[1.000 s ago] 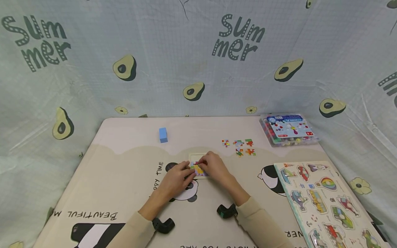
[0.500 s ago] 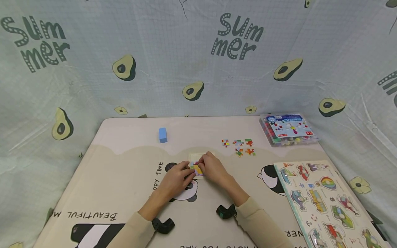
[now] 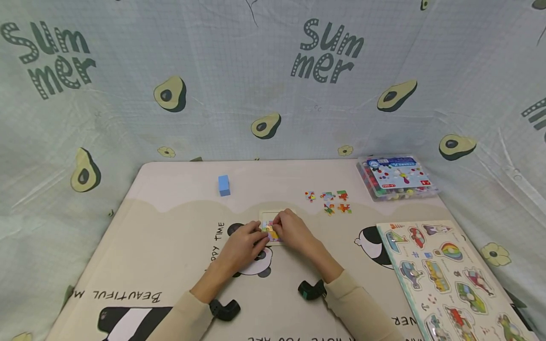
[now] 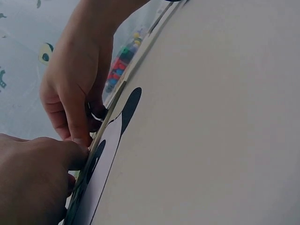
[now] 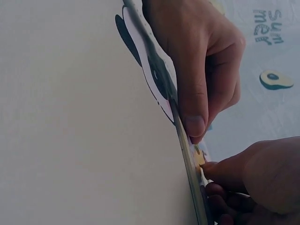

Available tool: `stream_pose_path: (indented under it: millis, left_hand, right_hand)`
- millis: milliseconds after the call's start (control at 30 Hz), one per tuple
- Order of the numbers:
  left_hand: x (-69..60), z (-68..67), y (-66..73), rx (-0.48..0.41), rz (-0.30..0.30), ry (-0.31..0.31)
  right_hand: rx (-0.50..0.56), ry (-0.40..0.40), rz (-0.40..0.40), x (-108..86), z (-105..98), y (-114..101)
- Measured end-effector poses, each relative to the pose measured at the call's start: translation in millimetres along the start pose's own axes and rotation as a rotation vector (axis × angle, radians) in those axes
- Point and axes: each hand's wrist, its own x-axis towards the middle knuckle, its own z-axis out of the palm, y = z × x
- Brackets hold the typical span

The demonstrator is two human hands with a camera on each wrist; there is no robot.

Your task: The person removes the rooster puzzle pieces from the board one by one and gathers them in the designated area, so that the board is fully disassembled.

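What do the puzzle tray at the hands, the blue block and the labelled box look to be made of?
Puzzle tray: probably wood or fibreboard, matte; pale, plain rim.
Blue block: matte painted wood or plastic, unclear; even colour, crisp edges.
Labelled box: likely clear, glossy plastic; coloured pieces show through its wall.

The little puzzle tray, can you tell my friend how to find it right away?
On the big pale table, look where the left hand and right hand come together. The little puzzle tray is at their fingertips. It's far smaller than the picture board on the right and, unlike the loose pieces beyond, has a pale frame.
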Motion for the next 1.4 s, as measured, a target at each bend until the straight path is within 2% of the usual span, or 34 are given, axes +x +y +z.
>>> stream_pose_path:
  millis: [133,400,700,1000,1233,1400]
  left_hand:
    - [0.0,-0.5,0.1,0.002,-0.004,-0.003]
    - [0.7,-0.6,0.1,-0.009,-0.019,-0.015]
    - [0.7,0.1,0.2,0.004,-0.008,-0.005]
    - [0.3,-0.1,-0.6,0.010,0.006,0.003]
    - [0.0,-0.2,-0.7,0.007,0.014,0.013]
    - [0.0,-1.0,-0.2,0.000,0.017,0.020]
  right_hand:
    - [0.018,-0.007,0.009,0.4,-2,-1]
    - [0.120,0.013,0.009,1.0,-4,1]
    - [0.128,-0.012,-0.020,2.0,-5,5]
    - [0.190,-0.001,-0.055,1.7,-5,7]
    - [0.268,0.001,-0.026,3.3,-6,9]
    - [0.278,0.030,0.003,4.5,-7,10]
